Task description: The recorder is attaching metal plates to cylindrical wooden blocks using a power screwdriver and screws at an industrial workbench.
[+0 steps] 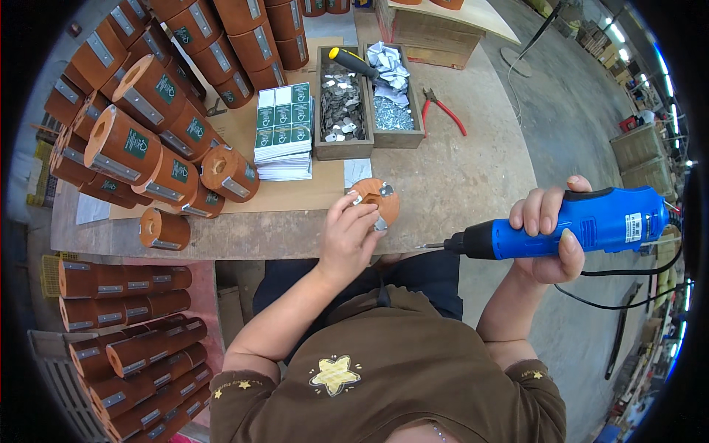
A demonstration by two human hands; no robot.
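Observation:
My right hand [550, 221] is wrapped round a blue corded electric screwdriver [591, 221], lifted off the table's front edge. Its bit points left toward a reddish-brown wooden cylinder [389, 201] standing on the table, a hole in its top. Curled over that cylinder's top, my left hand [349, 235] grips it from the front left. Small metal tabs [386, 190] show on the top face. Whether my fingertips also pinch a tab or screw is too small to tell. Bit and cylinder are apart.
Stacked brown cylinders [140, 140] with metal strips fill the left; more lie below in a crate [125, 325]. Behind my left hand are a label stack [284, 140], a box of metal tabs [342, 103], a box of screws [391, 111] and red-handled pliers [443, 111].

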